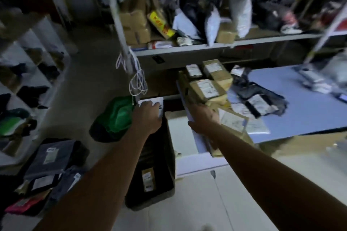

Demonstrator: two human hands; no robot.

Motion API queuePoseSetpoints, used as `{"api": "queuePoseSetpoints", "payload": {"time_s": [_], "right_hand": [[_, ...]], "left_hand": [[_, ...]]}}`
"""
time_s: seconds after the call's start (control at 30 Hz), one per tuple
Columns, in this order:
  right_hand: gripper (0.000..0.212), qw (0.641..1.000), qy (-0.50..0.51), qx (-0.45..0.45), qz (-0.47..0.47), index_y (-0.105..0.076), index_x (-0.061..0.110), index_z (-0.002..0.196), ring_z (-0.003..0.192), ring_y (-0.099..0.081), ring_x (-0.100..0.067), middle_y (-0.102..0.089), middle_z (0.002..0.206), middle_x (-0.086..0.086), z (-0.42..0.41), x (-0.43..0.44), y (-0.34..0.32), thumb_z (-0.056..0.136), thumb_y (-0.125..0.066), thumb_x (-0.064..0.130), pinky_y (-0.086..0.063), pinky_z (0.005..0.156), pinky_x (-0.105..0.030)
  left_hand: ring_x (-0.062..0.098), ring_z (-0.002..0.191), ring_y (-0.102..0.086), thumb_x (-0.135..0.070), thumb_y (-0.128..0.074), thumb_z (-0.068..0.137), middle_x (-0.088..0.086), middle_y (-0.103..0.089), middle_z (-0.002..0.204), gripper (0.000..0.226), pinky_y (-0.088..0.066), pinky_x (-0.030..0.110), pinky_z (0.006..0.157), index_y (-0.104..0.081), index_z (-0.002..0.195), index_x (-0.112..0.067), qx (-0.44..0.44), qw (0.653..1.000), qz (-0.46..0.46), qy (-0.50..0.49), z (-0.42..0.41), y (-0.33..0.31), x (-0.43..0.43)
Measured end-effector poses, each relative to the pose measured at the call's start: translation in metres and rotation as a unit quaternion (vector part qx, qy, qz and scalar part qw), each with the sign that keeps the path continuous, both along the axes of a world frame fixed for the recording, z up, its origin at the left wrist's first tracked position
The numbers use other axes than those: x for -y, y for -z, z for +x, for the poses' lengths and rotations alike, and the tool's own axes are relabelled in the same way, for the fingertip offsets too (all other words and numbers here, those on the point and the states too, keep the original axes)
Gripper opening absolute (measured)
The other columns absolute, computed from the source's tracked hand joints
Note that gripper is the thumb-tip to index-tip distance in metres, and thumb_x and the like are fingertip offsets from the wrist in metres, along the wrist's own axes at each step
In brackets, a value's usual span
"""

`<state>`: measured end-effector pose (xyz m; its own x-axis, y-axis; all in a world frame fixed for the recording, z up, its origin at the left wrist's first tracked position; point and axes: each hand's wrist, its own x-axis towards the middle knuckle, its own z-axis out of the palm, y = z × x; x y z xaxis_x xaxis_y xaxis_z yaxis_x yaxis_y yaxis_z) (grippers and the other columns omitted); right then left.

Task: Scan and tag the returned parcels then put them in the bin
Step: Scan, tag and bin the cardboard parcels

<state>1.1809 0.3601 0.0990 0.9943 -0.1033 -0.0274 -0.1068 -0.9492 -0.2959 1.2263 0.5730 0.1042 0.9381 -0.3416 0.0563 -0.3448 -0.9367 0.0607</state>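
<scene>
Low at the left, on the floor, a heap of dark mailers (50, 157) with pale labels. Just right of that, a green bag (116, 118). Next, the left hand (148, 114), fingers curled round a white parcel (158, 104), held above the far end of the dark bin (150, 201). Down in the bin, one parcel with a label (148, 179), flat on the bottom. Further right, the right hand (203, 118), at the near edge of the blue table (300, 103), against a stack of brown boxes (208, 90). Fingers there hidden and blurred; grip impossible to tell. On the table beyond, a black mailer (262, 101), label up.
</scene>
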Motion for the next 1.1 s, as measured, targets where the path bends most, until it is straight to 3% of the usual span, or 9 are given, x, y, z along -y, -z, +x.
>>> {"api": "queuePoseSetpoints", "payload": {"time_s": [0.13, 0.23, 0.43, 0.6, 0.77, 0.87, 0.97, 1.03, 1.1], "right_hand": [[0.059, 0.999, 0.043, -0.004, 0.032, -0.052, 0.032, 0.140, 0.129, -0.055, -0.028, -0.058, 0.141, -0.003, -0.048, 0.084, -0.020, 0.086, -0.071, 0.039, -0.046, 0.102, -0.038], [0.060, 0.997, 0.056, -0.004, 0.051, -0.051, 0.025, 0.143, 0.132, -0.053, -0.029, -0.056, 0.144, -0.005, -0.072, 0.152, -0.022, 0.088, -0.070, 0.040, -0.048, 0.104, -0.040], [0.059, 0.982, 0.079, 0.027, 0.173, -0.056, 0.017, 0.141, 0.127, -0.058, -0.025, -0.061, 0.141, -0.004, -0.102, 0.265, -0.002, 0.087, -0.075, 0.033, -0.044, 0.099, -0.032], [0.063, 0.947, 0.085, -0.003, 0.311, -0.058, 0.019, 0.140, 0.117, -0.065, -0.019, -0.062, 0.139, 0.001, -0.098, 0.310, 0.029, 0.084, -0.081, 0.032, -0.050, 0.098, -0.031], [0.063, 0.930, 0.058, -0.061, 0.358, -0.056, 0.019, 0.141, 0.118, -0.064, -0.018, -0.061, 0.141, -0.001, -0.064, 0.314, 0.063, 0.084, -0.081, 0.031, -0.046, 0.096, -0.028], [0.063, 0.931, 0.015, -0.077, 0.358, -0.057, 0.018, 0.140, 0.113, -0.063, -0.016, -0.064, 0.135, 0.000, -0.033, 0.302, 0.081, 0.084, -0.081, 0.036, -0.049, 0.094, -0.030], [0.049, 0.936, -0.028, -0.082, 0.342, -0.066, 0.021, 0.129, 0.108, -0.066, -0.018, -0.071, 0.121, 0.003, -0.006, 0.288, 0.096, 0.086, -0.079, 0.040, -0.052, 0.088, -0.030], [0.045, 0.947, -0.047, -0.084, 0.306, -0.069, 0.023, 0.124, 0.097, -0.068, -0.013, -0.073, 0.110, 0.005, 0.006, 0.281, 0.102, 0.086, -0.076, 0.046, -0.050, 0.077, -0.024], [0.045, 0.952, -0.066, -0.084, 0.288, -0.070, 0.027, 0.122, 0.081, -0.064, 0.004, -0.071, 0.101, 0.012, 0.017, 0.278, 0.102, 0.083, -0.077, 0.049, -0.045, 0.064, -0.010]], "left_hand": [[0.034, 0.122, -0.054, -0.035, -0.053, 0.096, 0.012, -0.055, 0.137, 0.049, -0.045, 0.044, 0.097, -0.050, 0.141, -0.015, -0.009, 0.999, -0.003, 0.039, -0.036, -0.019, 0.084], [0.034, 0.122, -0.055, -0.044, -0.053, 0.096, 0.010, -0.057, 0.136, 0.047, -0.049, 0.043, 0.093, -0.053, 0.135, -0.019, -0.028, 0.998, -0.044, 0.044, -0.059, -0.019, 0.149], [0.031, 0.123, -0.054, -0.040, -0.060, 0.095, 0.010, -0.057, 0.133, 0.042, -0.048, 0.039, 0.096, -0.057, 0.128, -0.015, -0.073, 0.974, -0.208, -0.058, -0.096, 0.005, 0.262], [0.033, 0.124, -0.054, -0.034, -0.063, 0.096, 0.011, -0.056, 0.138, 0.051, -0.048, 0.045, 0.101, -0.049, 0.141, -0.015, -0.125, 0.897, -0.379, -0.190, -0.110, 0.036, 0.301], [0.035, 0.112, -0.061, -0.036, -0.063, 0.097, 0.012, -0.063, 0.122, 0.051, -0.045, 0.032, 0.080, -0.046, 0.139, -0.014, -0.136, 0.835, -0.440, -0.301, -0.106, 0.069, 0.308], [0.032, 0.118, -0.060, -0.039, -0.069, 0.091, 0.008, -0.063, 0.128, 0.059, -0.050, 0.036, 0.092, -0.048, 0.141, -0.015, -0.167, 0.775, -0.503, -0.344, -0.087, 0.093, 0.307], [0.027, 0.127, -0.057, -0.039, -0.077, 0.086, 0.005, -0.060, 0.138, 0.072, -0.048, 0.044, 0.106, -0.044, 0.146, -0.018, -0.144, 0.727, -0.567, -0.360, -0.074, 0.113, 0.311], [0.022, 0.129, -0.056, -0.037, -0.078, 0.085, 0.000, -0.059, 0.141, 0.076, -0.046, 0.044, 0.108, -0.040, 0.150, -0.023, -0.112, 0.699, -0.604, -0.366, -0.074, 0.124, 0.318], [0.019, 0.129, -0.055, -0.035, -0.077, 0.087, -0.008, -0.057, 0.139, 0.079, -0.046, 0.041, 0.108, -0.034, 0.154, -0.028, -0.087, 0.676, -0.634, -0.365, -0.079, 0.132, 0.327]]}}
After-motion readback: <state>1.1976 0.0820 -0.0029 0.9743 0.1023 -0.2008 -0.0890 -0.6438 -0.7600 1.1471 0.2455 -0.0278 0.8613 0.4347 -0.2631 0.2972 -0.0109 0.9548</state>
